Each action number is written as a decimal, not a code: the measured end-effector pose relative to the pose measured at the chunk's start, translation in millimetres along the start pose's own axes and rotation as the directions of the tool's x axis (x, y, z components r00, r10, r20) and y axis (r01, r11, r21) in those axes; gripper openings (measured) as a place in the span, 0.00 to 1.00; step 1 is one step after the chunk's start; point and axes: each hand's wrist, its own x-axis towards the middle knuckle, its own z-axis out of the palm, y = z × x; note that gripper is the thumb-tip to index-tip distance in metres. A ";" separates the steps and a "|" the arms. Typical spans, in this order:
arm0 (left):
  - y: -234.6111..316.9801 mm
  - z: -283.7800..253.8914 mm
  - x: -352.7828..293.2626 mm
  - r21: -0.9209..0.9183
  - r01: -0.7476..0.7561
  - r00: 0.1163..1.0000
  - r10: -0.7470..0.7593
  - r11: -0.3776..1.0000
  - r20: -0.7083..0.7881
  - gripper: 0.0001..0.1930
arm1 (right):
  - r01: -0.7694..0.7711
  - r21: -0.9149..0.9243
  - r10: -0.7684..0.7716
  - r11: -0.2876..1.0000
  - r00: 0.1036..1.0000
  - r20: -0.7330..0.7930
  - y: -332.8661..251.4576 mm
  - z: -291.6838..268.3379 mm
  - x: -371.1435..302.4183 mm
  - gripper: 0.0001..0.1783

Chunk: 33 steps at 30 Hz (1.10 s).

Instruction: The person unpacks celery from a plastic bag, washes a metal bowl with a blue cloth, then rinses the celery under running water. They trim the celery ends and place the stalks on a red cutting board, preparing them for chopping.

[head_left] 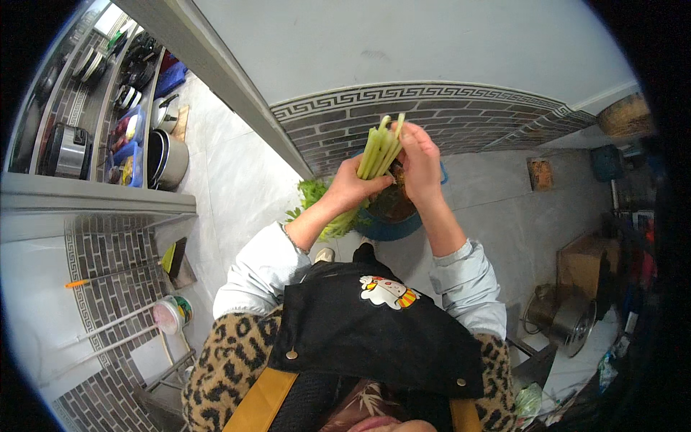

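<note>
My left hand (347, 190) is closed round a bunch of celery (375, 155), with the pale cut ends pointing away from me. Its green leaves (312, 193) hang out below and to the left of that hand. At the top of the bunch, my right hand (422, 160) has its thumb and fingers pinched on one thin celery stalk. Beneath both hands stands a round blue tub (396, 230) on the floor. Something dark is inside the tub, too unclear to name, and my hands partly cover it.
A grey tiled wall (446, 119) rises just beyond the tub. At the left, a shelf holds a rice cooker (67, 150), with a large metal pot (168, 160) beside it. A dustpan (178, 261) lies lower left. A cardboard box (586, 261) and metal pots (568, 320) stand at right.
</note>
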 end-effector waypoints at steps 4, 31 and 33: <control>13.4 4.5 1.5 -0.094 -0.022 0.989 0.035 0.995 0.146 0.11 | -0.090 0.011 0.091 0.996 0.995 -0.033 -9.1 7.4 -10.5 0.13; 45.5 120.2 -10.3 -0.543 0.099 0.842 0.220 0.834 0.492 0.24 | -0.083 -0.392 -0.065 0.916 0.935 -0.349 -14.8 -42.0 -176.0 0.13; 40.2 135.9 -10.9 -0.627 0.173 0.819 0.243 0.760 0.521 0.30 | -0.085 -0.369 -0.074 0.925 0.915 -0.397 -19.7 -52.1 -190.7 0.11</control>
